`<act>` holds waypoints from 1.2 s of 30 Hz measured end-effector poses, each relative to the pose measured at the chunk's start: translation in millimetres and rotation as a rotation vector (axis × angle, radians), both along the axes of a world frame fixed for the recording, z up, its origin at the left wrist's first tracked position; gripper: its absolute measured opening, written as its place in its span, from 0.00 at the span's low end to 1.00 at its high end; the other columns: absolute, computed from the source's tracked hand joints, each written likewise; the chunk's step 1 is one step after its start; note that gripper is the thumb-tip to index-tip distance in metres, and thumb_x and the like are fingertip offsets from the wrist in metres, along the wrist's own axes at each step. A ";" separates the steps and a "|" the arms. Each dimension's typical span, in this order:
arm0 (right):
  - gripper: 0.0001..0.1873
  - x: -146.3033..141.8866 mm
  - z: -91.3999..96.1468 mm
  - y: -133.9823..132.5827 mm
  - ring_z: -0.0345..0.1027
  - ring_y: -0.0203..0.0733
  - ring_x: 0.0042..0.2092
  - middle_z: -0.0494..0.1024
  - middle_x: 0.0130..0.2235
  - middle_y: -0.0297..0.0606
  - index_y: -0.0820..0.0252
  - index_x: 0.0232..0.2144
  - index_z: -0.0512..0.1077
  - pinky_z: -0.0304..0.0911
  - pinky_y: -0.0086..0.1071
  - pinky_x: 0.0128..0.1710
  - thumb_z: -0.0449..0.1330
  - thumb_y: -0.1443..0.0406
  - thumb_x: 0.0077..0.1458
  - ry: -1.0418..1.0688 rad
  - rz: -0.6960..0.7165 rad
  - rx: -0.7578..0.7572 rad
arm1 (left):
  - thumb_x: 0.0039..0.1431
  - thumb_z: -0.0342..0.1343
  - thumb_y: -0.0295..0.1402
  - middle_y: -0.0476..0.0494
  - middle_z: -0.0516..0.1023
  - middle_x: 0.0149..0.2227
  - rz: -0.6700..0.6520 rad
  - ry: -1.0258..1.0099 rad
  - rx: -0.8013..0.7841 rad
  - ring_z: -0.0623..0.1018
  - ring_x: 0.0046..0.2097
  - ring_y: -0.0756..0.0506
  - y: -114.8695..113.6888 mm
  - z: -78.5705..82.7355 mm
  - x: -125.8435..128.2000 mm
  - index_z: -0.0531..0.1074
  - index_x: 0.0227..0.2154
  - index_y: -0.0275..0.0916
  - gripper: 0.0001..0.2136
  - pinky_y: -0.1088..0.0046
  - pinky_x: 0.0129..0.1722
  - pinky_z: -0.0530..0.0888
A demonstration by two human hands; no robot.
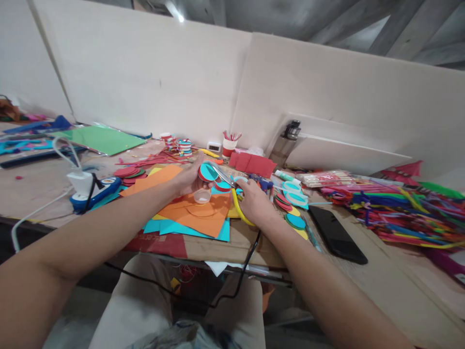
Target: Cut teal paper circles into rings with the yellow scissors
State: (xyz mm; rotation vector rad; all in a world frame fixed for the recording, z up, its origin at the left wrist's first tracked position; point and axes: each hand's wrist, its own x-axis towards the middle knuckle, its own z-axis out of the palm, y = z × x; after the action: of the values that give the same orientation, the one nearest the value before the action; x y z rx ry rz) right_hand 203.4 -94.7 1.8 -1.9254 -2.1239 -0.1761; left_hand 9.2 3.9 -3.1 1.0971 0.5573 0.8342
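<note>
My left hand (189,180) is closed around a small round piece with a turquoise face (208,171) and a red side. In my right hand (255,202) is a pair of scissors with yellow handles (238,209). Their metal blades point left and reach the edge of the turquoise face; whether they touch it I cannot tell. Just behind the blades sits another turquoise-topped red round piece (223,185). Below my hands a small clear cup (202,196) stands on orange paper sheets (214,218), which overlap turquoise sheets (174,228).
A black phone (337,235) lies at the right, near bundled coloured pipe cleaners (392,213). Stacked paper discs (295,221) lie beside my right forearm. A blue power strip (96,194) with a white plug stands left. Behind are a bottle (285,145) and a cup of red sticks (229,147).
</note>
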 end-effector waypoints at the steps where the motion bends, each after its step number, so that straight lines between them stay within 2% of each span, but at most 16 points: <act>1: 0.18 0.3 -1.3 0.7 0.72 0.47 0.43 0.72 0.49 0.46 0.55 0.53 0.69 0.62 0.32 0.37 0.52 0.57 0.63 0.008 0.006 0.008 | 0.60 0.37 0.62 0.38 0.76 0.23 -0.027 0.024 0.004 0.73 0.20 0.50 0.2 -1.6 -0.5 0.73 0.28 0.32 0.35 0.78 0.17 0.66; 4: 0.19 0.4 -2.3 0.8 0.72 0.47 0.42 0.72 0.50 0.47 0.56 0.54 0.68 0.62 0.33 0.37 0.51 0.59 0.64 -0.018 0.007 0.003 | 0.57 0.38 0.65 0.40 0.73 0.19 -0.075 0.072 0.020 0.72 0.19 0.50 1.2 -4.6 -2.2 0.73 0.26 0.32 0.36 0.78 0.17 0.65; 10: 0.21 -2.8 4.7 -4.7 0.74 0.49 0.43 0.72 0.51 0.47 0.54 0.57 0.66 0.63 0.34 0.37 0.49 0.62 0.64 -0.109 -0.035 -0.033 | 0.58 0.38 0.64 0.38 0.76 0.21 -0.114 0.071 0.024 0.72 0.19 0.51 0.8 -0.5 -3.9 0.74 0.29 0.31 0.37 0.80 0.15 0.62; 15: 0.22 -4.8 6.5 -5.5 0.74 0.48 0.44 0.72 0.52 0.48 0.53 0.59 0.64 0.64 0.35 0.40 0.49 0.63 0.64 -0.144 -0.066 -0.067 | 0.59 0.37 0.63 0.36 0.79 0.25 -0.093 0.045 -0.003 0.72 0.18 0.51 3.0 -0.7 -3.8 0.74 0.32 0.32 0.35 0.79 0.15 0.63; 20: 0.21 -5.5 7.0 -5.4 0.75 0.50 0.42 0.74 0.49 0.47 0.53 0.57 0.66 0.64 0.35 0.37 0.48 0.61 0.65 -0.164 -0.060 -0.045 | 0.59 0.37 0.63 0.35 0.78 0.23 -0.075 0.077 -0.031 0.70 0.16 0.51 4.9 0.3 -4.3 0.73 0.28 0.31 0.37 0.79 0.13 0.61; 24: 0.19 -6.2 9.7 -6.5 0.75 0.51 0.41 0.76 0.46 0.46 0.54 0.55 0.68 0.63 0.35 0.35 0.47 0.63 0.64 -0.160 -0.055 -0.043 | 0.61 0.37 0.62 0.33 0.79 0.26 -0.046 0.005 -0.050 0.73 0.18 0.50 2.6 5.6 -3.3 0.73 0.29 0.32 0.35 0.79 0.13 0.61; 28: 0.19 -5.6 11.4 -7.0 0.74 0.51 0.43 0.76 0.47 0.47 0.56 0.54 0.68 0.62 0.35 0.36 0.48 0.65 0.63 -0.148 -0.083 -0.056 | 0.63 0.36 0.59 0.35 0.80 0.29 -0.020 -0.086 -0.063 0.74 0.21 0.50 1.9 6.0 -1.0 0.73 0.32 0.32 0.33 0.79 0.15 0.65; 33: 0.18 -2.8 5.3 -4.7 0.73 0.49 0.45 0.75 0.47 0.45 0.53 0.53 0.69 0.61 0.34 0.39 0.49 0.62 0.64 -0.087 -0.053 -0.032 | 0.62 0.38 0.60 0.38 0.79 0.27 0.022 -0.072 -0.030 0.72 0.20 0.51 2.7 1.6 0.2 0.72 0.30 0.33 0.32 0.80 0.15 0.64; 36: 0.17 -1.4 0.4 -2.8 0.73 0.48 0.44 0.74 0.48 0.46 0.54 0.53 0.69 0.61 0.32 0.37 0.49 0.61 0.64 -0.031 -0.015 -0.012 | 0.60 0.37 0.62 0.39 0.76 0.22 -0.037 -0.015 -0.043 0.69 0.18 0.51 0.7 -0.1 -1.7 0.72 0.27 0.34 0.34 0.78 0.14 0.62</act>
State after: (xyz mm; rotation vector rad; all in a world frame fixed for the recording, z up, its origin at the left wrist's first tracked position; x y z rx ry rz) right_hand 202.0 -97.5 2.2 -1.9580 -2.1357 -0.1980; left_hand 7.5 4.6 -3.2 1.0584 0.5381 0.7941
